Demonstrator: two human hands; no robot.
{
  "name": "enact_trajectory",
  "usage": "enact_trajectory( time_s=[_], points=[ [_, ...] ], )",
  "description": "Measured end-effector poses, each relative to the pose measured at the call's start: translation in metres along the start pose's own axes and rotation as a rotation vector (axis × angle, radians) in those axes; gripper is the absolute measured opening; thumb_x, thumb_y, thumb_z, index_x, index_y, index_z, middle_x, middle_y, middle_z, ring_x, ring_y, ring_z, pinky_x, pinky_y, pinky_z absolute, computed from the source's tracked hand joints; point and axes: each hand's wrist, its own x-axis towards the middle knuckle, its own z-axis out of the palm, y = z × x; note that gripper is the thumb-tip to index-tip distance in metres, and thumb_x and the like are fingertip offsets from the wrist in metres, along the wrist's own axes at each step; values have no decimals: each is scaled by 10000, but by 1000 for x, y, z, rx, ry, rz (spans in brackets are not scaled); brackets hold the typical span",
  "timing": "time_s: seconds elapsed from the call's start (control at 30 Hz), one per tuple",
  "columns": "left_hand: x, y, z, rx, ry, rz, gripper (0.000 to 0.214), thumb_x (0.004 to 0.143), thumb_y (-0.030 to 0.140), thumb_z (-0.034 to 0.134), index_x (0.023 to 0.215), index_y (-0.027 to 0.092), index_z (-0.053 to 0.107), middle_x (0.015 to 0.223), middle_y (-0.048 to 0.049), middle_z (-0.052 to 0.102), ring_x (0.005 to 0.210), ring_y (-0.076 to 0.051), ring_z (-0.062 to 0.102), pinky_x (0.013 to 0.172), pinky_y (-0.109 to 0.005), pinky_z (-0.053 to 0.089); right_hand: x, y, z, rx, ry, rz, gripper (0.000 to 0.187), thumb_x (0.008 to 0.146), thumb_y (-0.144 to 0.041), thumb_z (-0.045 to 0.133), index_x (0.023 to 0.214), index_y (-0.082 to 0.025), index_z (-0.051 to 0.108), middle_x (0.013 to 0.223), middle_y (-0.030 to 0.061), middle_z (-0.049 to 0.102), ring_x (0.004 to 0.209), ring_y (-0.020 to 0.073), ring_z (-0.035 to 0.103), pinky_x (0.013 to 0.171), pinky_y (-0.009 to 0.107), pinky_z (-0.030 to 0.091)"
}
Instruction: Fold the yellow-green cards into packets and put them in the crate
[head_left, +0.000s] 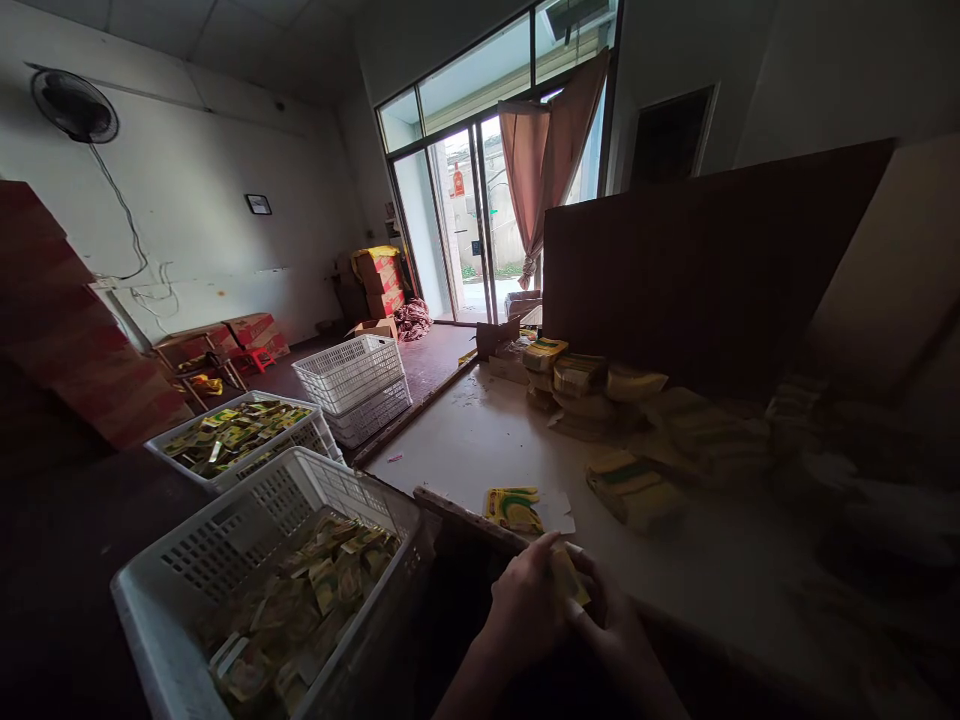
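Note:
At the near edge of the table (465, 440), my left hand (525, 592) and my right hand (606, 605) are closed around a small yellow packet (571, 578). My fingers cover much of it, and the dim light hides its print. Just beyond my hands lie flat yellow-and-green printed pouches (514, 508), beside a white sheet (556, 512). To the right of these rests a bundle of yellow pouches (630, 485). Left of my hands stands a white plastic crate (180, 560) holding many small yellow packets (322, 590).
A second crate (330, 440) of packets stands behind the near one, with stacked white crates (349, 375) beyond. More pouch bundles (577, 385) line the table's back, by a dark panel (705, 270). Red cartons (67, 330) are piled at left; a glass door (480, 220) is behind.

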Motion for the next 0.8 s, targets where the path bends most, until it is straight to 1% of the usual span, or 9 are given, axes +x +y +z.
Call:
enact_trajectory(
  time_s=[0.13,0.23,0.3,0.4,0.5,0.57,0.67,0.73,0.8],
  points=[
    [0,0,1,-24,-20,35,842,613,153,622,1432,121,429,1288,-117,563,1166,-278,545,1021,-419,418,1,7,-6,-72,-30,-19,722,804,-564,608,1326,-114,393,1382,253,476,1247,321,534,1014,441,477],
    [1,-7,4,-69,-42,81,846,620,162,625,1432,102,396,1282,-135,554,1152,-281,551,1017,-425,425,3,18,-11,-108,-6,-109,650,822,-514,607,1328,-143,438,1355,208,520,1214,306,563,984,424,500],
    [4,-13,7,-110,-39,131,823,620,140,604,1415,121,390,1319,-140,507,1149,-269,552,988,-413,448,4,20,-14,-121,-36,-115,619,825,-502,611,1316,-158,459,1322,188,549,1174,306,586,963,426,508],
    [6,-18,8,-141,-4,208,738,627,138,621,1342,115,442,1321,-155,463,1134,-247,550,966,-386,459,2,10,-16,-68,-80,-38,651,812,-548,624,1302,-167,427,1298,179,554,1105,293,617,900,399,530],
    [6,-17,5,-61,-7,152,623,626,198,721,1220,104,558,1211,-145,554,1099,-278,553,973,-431,430,-2,-7,-15,14,-16,93,741,759,-611,657,1285,-169,381,1264,175,558,1052,274,632,863,367,536],
    [6,-17,2,-39,-8,115,597,610,225,764,1175,118,604,1152,-123,602,1060,-287,572,935,-428,440,-5,-16,-15,35,44,134,745,771,-610,641,1310,-180,358,1265,155,551,1050,250,628,871,349,527],
    [7,-19,0,-76,9,145,601,590,216,770,1167,129,627,1122,-101,629,1023,-266,597,891,-380,462,-4,-22,-18,-121,-14,40,585,824,-557,585,1251,-175,467,1228,146,572,1067,249,613,897,362,513],
    [8,-22,0,-78,15,158,599,581,236,776,1154,129,639,1110,-96,636,1014,-264,603,889,-376,463,-1,-24,-23,-283,-92,-60,446,836,-517,566,1110,-165,585,1188,157,595,1078,266,607,917,384,505],
    [9,-24,0,-72,6,153,598,572,254,779,1144,132,653,1091,-93,641,993,-266,610,872,-378,467,3,-25,-28,-373,-130,-111,364,829,-480,567,995,-166,647,1176,157,599,1080,272,607,923,380,505]
  ],
)
